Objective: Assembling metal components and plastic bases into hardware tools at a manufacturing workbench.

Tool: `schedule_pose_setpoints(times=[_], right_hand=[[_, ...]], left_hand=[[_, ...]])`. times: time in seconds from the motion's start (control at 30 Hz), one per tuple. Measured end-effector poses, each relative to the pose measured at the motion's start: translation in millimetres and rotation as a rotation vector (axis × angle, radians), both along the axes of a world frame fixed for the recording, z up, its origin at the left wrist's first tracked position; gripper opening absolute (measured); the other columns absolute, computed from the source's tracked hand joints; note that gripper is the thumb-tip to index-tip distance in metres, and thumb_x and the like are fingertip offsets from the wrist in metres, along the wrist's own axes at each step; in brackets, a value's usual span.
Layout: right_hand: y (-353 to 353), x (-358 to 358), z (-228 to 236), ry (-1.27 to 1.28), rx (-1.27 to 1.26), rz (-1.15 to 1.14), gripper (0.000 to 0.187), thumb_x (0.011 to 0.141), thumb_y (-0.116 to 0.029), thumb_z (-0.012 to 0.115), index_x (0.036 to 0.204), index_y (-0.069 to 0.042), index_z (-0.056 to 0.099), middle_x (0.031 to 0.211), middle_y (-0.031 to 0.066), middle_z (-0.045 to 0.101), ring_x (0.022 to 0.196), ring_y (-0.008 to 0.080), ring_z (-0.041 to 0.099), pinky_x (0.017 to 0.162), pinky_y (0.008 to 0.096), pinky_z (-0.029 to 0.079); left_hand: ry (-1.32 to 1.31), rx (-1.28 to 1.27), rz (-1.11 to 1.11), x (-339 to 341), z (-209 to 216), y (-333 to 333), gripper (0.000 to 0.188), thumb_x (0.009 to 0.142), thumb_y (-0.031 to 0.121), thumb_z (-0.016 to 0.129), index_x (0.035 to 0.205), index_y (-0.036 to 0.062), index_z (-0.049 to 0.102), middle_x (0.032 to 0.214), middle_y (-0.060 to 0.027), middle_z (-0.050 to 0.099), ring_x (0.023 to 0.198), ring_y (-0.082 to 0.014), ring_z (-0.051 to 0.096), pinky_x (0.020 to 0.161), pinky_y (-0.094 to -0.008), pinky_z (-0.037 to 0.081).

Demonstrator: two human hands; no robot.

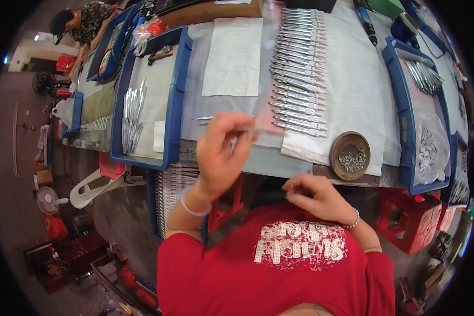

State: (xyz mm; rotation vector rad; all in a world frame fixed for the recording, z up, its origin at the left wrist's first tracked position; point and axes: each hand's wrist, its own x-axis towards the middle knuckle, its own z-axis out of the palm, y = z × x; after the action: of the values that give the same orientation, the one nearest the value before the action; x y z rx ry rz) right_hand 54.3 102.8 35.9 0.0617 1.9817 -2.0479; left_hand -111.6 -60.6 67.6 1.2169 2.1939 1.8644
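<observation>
My left hand [222,152] is raised over the table's near edge, thumb and fingers pinched together. A thin pale thing seems to lie at its fingertips, too blurred to name. A slim silver pointed piece [202,119] rests on the table just beyond this hand. Close to my lap, below the edge, my right hand [318,197] has its fingers curled together; whatever they may hold is hidden. To the right of my left hand runs a long row of slim pointed silver tools [300,79]. A round brown dish [336,167] of small metal bits sits beyond my right hand.
On the left stands a blue tray [178,100] with loose silver pieces [134,116] and a hammer [160,55]. Another blue tray [403,116] on the right holds silver pieces and a plastic bag [431,150]. A person [92,23] works at the far left. Red stools [413,218] stand below.
</observation>
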Motion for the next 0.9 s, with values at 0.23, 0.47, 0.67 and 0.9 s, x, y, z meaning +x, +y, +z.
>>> schedule_pose_setpoints(times=[0.23, 0.47, 0.67, 0.9], right_hand=[[18.7, -5.0, -8.7, -0.214, -1.188, -0.486, 0.017, 0.090, -0.012, 0.054, 0.103, -0.001, 0.055, 0.077, 0.0035, 0.056, 0.056, 0.0069, 0.044, 0.053, 0.0217, 0.037], [40.5, 26.3, -12.3, -0.117, -0.748, -0.629, 0.012, 0.089, -0.011, 0.056, 0.094, 0.000, 0.058, 0.072, 0.0016, 0.056, 0.056, 0.0048, 0.045, 0.051, 0.0183, 0.037], [49.7, 40.8, -1.8, -0.184, -0.434, -0.521, 0.011, 0.087, -0.009, 0.059, 0.092, 0.001, 0.061, 0.077, 0.0021, 0.062, 0.063, 0.0036, 0.052, 0.053, 0.0162, 0.039], [55.0, 40.7, -10.1, -0.198, -0.463, -0.624, 0.009, 0.087, -0.009, 0.060, 0.086, 0.000, 0.060, 0.074, 0.0013, 0.060, 0.063, 0.0043, 0.052, 0.054, 0.0173, 0.040]], left_hand=[[-0.099, 0.177, 0.068, 90.0, -47.0, 20.6, 0.023, 0.073, -0.015, 0.060, 0.090, 0.0006, 0.055, 0.088, -0.0122, 0.059, 0.072, -0.0181, 0.061, 0.063, -0.0252, 0.051], [-0.227, -0.112, -0.268, 98.6, -42.8, 34.7, 0.029, 0.074, -0.009, 0.062, 0.101, -0.0026, 0.055, 0.094, -0.0134, 0.062, 0.080, -0.0200, 0.064, 0.071, -0.0264, 0.051], [-1.048, -0.316, -0.475, 104.8, -30.9, 52.0, 0.021, 0.085, 0.002, 0.058, 0.104, -0.0054, 0.055, 0.088, -0.0096, 0.066, 0.078, -0.0085, 0.062, 0.068, -0.0215, 0.051], [-1.402, -0.224, -0.591, 104.6, -39.1, 68.0, 0.012, 0.090, 0.007, 0.055, 0.096, -0.0015, 0.049, 0.083, -0.0095, 0.063, 0.075, -0.0111, 0.061, 0.068, -0.0229, 0.050]])
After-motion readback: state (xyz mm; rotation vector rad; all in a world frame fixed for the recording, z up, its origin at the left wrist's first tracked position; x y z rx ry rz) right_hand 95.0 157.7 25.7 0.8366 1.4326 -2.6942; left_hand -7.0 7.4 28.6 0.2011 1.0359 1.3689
